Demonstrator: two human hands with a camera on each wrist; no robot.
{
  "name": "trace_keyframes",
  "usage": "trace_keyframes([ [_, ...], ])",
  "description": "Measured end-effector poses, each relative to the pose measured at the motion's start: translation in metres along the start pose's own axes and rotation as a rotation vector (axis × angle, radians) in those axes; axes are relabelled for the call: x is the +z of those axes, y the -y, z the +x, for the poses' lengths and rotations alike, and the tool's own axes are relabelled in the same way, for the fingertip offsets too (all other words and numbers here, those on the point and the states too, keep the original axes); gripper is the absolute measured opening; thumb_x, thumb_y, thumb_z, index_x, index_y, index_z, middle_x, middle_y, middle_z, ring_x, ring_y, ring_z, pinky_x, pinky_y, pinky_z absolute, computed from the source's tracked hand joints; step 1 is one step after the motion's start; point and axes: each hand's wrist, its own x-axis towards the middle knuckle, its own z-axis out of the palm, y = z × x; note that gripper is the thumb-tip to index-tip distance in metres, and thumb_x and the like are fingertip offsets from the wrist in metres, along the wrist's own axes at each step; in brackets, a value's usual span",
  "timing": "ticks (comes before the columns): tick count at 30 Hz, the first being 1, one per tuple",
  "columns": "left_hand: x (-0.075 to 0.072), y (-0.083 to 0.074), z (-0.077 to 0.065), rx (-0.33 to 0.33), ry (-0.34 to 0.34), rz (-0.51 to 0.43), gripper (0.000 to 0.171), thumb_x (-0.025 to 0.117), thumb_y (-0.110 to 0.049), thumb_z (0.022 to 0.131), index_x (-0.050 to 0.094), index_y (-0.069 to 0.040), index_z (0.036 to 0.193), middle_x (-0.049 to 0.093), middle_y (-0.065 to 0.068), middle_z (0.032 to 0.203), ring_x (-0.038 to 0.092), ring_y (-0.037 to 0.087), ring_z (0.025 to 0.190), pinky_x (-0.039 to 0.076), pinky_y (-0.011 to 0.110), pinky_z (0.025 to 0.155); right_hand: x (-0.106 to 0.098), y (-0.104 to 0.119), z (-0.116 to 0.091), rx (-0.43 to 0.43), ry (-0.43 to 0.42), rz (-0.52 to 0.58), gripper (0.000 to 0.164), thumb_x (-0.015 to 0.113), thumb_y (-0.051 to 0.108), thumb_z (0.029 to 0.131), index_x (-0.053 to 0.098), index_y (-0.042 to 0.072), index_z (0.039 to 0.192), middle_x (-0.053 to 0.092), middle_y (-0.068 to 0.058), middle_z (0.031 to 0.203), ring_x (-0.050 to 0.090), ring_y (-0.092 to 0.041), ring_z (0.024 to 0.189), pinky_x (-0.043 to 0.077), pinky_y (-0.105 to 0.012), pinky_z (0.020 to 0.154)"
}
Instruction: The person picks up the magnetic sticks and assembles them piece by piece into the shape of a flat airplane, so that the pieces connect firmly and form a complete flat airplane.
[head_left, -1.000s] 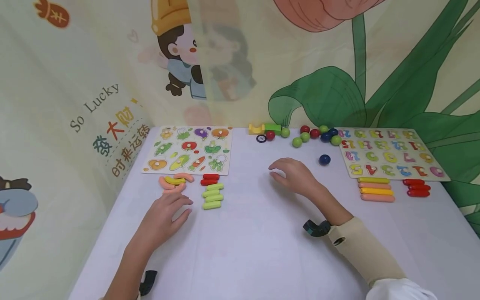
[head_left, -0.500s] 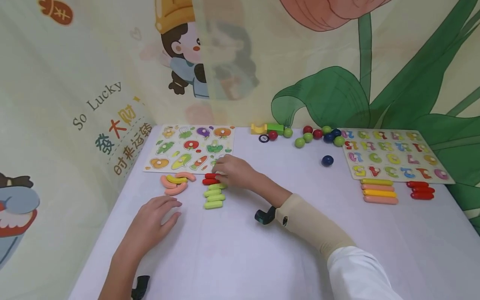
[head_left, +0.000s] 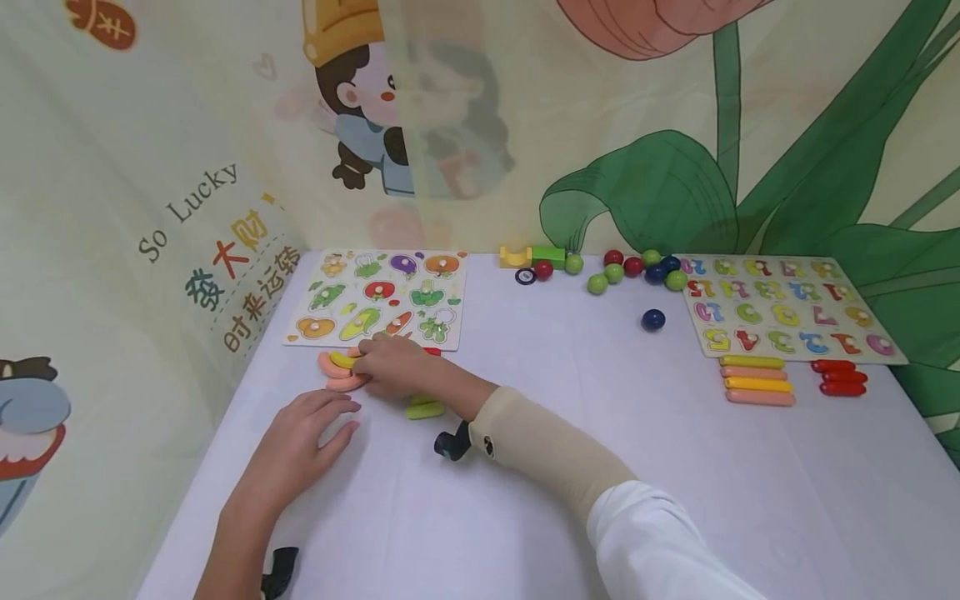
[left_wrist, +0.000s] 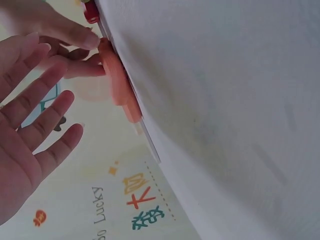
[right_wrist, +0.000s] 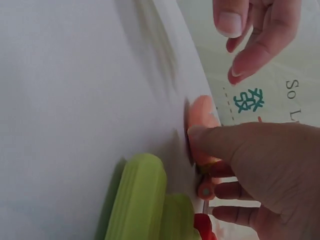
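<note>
My right hand (head_left: 393, 367) reaches across to the group of curved pink toy sausages (head_left: 342, 384) and a curved yellow one (head_left: 342, 360). In the right wrist view its thumb lies against a pink sausage (right_wrist: 201, 112), with the other fingers behind the group near the yellow piece. I cannot tell if it pinches one. My left hand (head_left: 296, 442) hovers just in front of the group, holding nothing, its fingers spread in the left wrist view. Ridged light-green pieces (head_left: 425, 411) and red ones (head_left: 432, 351) lie under and beside the right hand, partly hidden.
Behind the sausages lies a vegetable puzzle board (head_left: 375, 300); a number puzzle board (head_left: 795, 308) is at the right. Straight sausages (head_left: 757, 384) and red pieces (head_left: 843, 377) lie before it. Several colored balls (head_left: 613, 272), a lone blue ball (head_left: 653, 320) and blocks (head_left: 547, 256) sit along the back.
My right hand has swept left from mid-table, over the red and green pieces, to the curved sausages. The left hand has drawn back slightly from them.
</note>
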Motion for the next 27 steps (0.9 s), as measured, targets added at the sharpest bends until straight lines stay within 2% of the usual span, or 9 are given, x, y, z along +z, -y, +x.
trace_keyframes([
  [3,-0.001,0.001,0.0,-0.006,0.004,0.004,0.027,0.07,-0.025,0.079,0.066,-0.014,0.103,0.06,0.003,0.11,0.047,0.025,0.11,0.039,0.048,0.089,0.004,0.004,0.005,0.019,0.018,-0.022,0.024,0.057,0.039,0.086,0.068,0.027,0.104,0.054,0.008,0.118,0.047,-0.009,0.098,0.039,-0.02,0.074],
  [6,-0.001,0.002,0.0,-0.011,0.002,0.005,0.026,0.07,-0.025,0.079,0.066,-0.014,0.102,0.061,0.004,0.107,0.048,0.025,0.109,0.04,0.048,0.088,0.005,0.007,0.005,0.028,0.005,-0.027,0.024,0.054,0.042,0.087,0.07,0.024,0.087,0.052,0.011,0.125,0.05,-0.009,0.097,0.039,-0.019,0.068],
  [9,0.0,0.003,0.001,-0.022,-0.007,0.009,0.025,0.07,-0.024,0.078,0.066,-0.014,0.101,0.062,0.004,0.106,0.048,0.025,0.108,0.041,0.048,0.088,0.0,0.005,-0.006,0.054,-0.038,0.038,0.025,0.056,0.038,0.087,0.063,0.021,0.07,0.057,0.011,0.118,0.051,-0.009,0.074,0.034,-0.02,0.054],
  [12,0.001,0.001,0.002,-0.035,-0.001,0.008,0.025,0.071,-0.025,0.078,0.067,-0.015,0.1,0.062,0.004,0.106,0.049,0.025,0.108,0.041,0.048,0.088,-0.01,0.0,-0.031,0.103,-0.115,0.136,0.024,0.06,0.034,0.086,0.06,0.02,0.066,0.065,0.008,0.086,0.045,-0.01,0.058,0.032,-0.02,0.048],
  [15,0.002,-0.003,0.004,-0.041,0.024,0.001,0.026,0.071,-0.026,0.078,0.067,-0.015,0.101,0.062,0.003,0.107,0.048,0.025,0.109,0.041,0.048,0.088,-0.019,-0.01,-0.069,0.2,-0.176,0.229,0.016,0.066,0.032,0.081,0.063,0.02,0.071,0.051,0.006,0.056,0.044,-0.01,0.055,0.035,-0.02,0.047],
  [18,0.003,-0.007,0.006,-0.037,0.043,-0.001,0.027,0.071,-0.026,0.078,0.067,-0.016,0.102,0.062,0.001,0.106,0.048,0.024,0.11,0.041,0.047,0.088,-0.021,-0.024,-0.107,0.321,-0.218,0.272,0.016,0.067,0.031,0.08,0.066,0.017,0.072,0.047,0.006,0.051,0.045,-0.01,0.055,0.036,-0.022,0.047],
  [21,0.004,-0.01,0.008,-0.033,0.05,0.002,0.027,0.071,-0.027,0.078,0.066,-0.017,0.103,0.062,-0.001,0.106,0.048,0.023,0.111,0.041,0.047,0.089,-0.014,-0.038,-0.134,0.416,-0.236,0.249,0.029,0.062,0.033,0.084,0.063,0.016,0.061,0.041,0.005,0.045,0.042,-0.011,0.049,0.031,-0.023,0.045],
  [25,0.006,-0.014,0.013,-0.033,0.087,-0.005,0.029,0.071,-0.028,0.078,0.066,-0.019,0.105,0.061,-0.002,0.107,0.047,0.022,0.112,0.041,0.047,0.089,0.004,-0.05,-0.156,0.47,-0.233,0.185,0.039,0.055,0.031,0.086,0.053,0.017,0.049,0.034,0.005,0.04,0.036,-0.011,0.043,0.025,-0.023,0.041],
  [27,0.008,-0.016,0.016,-0.021,0.117,-0.009,0.03,0.07,-0.03,0.078,0.066,-0.02,0.106,0.061,-0.003,0.108,0.047,0.022,0.113,0.04,0.048,0.09,0.011,-0.053,-0.162,0.469,-0.236,0.174,0.034,0.056,0.026,0.084,0.05,0.017,0.051,0.035,0.005,0.042,0.036,-0.011,0.043,0.025,-0.022,0.041],
])
